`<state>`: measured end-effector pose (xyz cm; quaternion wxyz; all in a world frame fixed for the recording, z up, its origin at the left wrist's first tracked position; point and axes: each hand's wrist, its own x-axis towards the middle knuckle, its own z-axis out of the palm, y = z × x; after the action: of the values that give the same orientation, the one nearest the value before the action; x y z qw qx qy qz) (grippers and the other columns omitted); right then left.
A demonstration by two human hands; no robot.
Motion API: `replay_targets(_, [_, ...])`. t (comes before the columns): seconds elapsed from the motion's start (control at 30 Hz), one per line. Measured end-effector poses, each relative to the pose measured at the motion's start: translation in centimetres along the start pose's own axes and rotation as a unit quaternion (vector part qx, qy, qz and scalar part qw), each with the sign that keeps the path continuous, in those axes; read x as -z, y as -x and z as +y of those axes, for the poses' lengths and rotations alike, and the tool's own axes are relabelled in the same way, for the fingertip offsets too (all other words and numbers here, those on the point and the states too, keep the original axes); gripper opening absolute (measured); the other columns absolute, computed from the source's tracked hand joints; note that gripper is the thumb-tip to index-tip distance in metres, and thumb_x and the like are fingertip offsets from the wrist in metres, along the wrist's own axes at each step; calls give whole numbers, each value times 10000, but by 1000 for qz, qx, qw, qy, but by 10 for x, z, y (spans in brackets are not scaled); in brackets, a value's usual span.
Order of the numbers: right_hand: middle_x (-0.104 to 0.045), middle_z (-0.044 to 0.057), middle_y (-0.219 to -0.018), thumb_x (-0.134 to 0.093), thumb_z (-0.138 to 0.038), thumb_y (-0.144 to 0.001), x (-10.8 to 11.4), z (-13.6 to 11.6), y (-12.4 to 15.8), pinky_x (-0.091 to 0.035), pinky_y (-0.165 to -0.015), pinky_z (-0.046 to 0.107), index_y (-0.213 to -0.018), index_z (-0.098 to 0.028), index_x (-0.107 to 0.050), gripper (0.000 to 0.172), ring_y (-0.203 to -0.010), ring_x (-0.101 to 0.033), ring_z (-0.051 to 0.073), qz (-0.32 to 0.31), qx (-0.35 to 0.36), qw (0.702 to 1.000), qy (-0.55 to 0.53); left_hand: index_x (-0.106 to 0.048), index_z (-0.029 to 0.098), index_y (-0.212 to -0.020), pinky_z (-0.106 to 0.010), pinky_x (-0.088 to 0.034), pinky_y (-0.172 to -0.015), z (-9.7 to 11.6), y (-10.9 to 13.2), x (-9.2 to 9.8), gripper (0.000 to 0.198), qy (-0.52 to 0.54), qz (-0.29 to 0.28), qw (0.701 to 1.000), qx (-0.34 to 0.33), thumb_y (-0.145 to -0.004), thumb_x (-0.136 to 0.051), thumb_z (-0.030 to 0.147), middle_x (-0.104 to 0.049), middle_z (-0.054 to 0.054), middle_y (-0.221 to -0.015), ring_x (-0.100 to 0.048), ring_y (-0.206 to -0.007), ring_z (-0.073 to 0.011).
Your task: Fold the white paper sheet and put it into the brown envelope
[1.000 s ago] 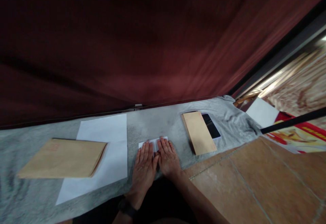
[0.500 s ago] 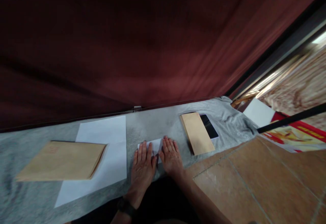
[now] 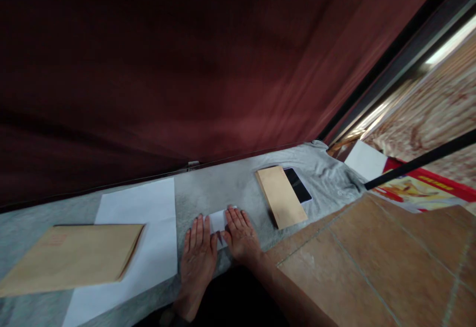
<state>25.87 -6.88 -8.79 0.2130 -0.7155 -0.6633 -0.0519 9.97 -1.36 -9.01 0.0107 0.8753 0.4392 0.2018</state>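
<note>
A small piece of folded white paper [image 3: 217,222] lies on the grey cloth in front of me, with only its middle and far edge showing. My left hand [image 3: 199,255] rests palm down over its left part, fingers stretched out. Over the right part lies my right hand [image 3: 241,235], also flat, its thumb pointing toward the left thumb. Both hands press on the paper without gripping it. What is under the palms is hidden.
Left of my hands, a large brown envelope [image 3: 82,255] overlaps white sheets [image 3: 159,223]. To the right, narrow brown envelopes [image 3: 281,198] partly cover a dark phone [image 3: 298,185]. Grey cloth [image 3: 208,183] covers the surface, backed by a dark red curtain [image 3: 208,94]. A red printed box [image 3: 420,188] stands beyond a black bar.
The view has turned a little, so everything sits slightly farther left in the picture. Both hands stay flat on the folded paper, with barely any shift against it.
</note>
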Motion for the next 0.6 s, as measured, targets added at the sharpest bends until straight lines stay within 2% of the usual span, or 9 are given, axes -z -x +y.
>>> replay_targets(0.2, [-428,114,-1583,-432,-372,-1047,7,10,3,-289,-1241,423,-1567,-109,-346,589,-1475,-391,234,-2,3,1000,17,-148,68,-1613,-568,-335,-1181,-7,3,1,664,4,24,999,37,-1032,-277,361,-337,-224,-1615,-349,-1492,-346])
replay_targets(0.43, [-473,86,-1557,-451,-442,-1046,9,20,7,-255,-1251,402,-1540,-135,-407,584,-1438,-447,224,6,-5,1000,5,-145,58,-1611,-574,-335,-1182,-8,5,5,654,2,20,999,35,-1037,-249,353,-346,-232,-1610,-333,-1497,-356])
replay_targets(0.6, [-460,87,-1567,-457,-429,-1045,9,22,8,-262,-1245,408,-1554,-143,-381,590,-1435,-451,228,9,-1,1000,12,-121,56,-1613,-582,-357,-1166,-11,4,7,648,2,31,999,26,-1036,-257,317,-357,-252,-1599,-338,-1493,-364])
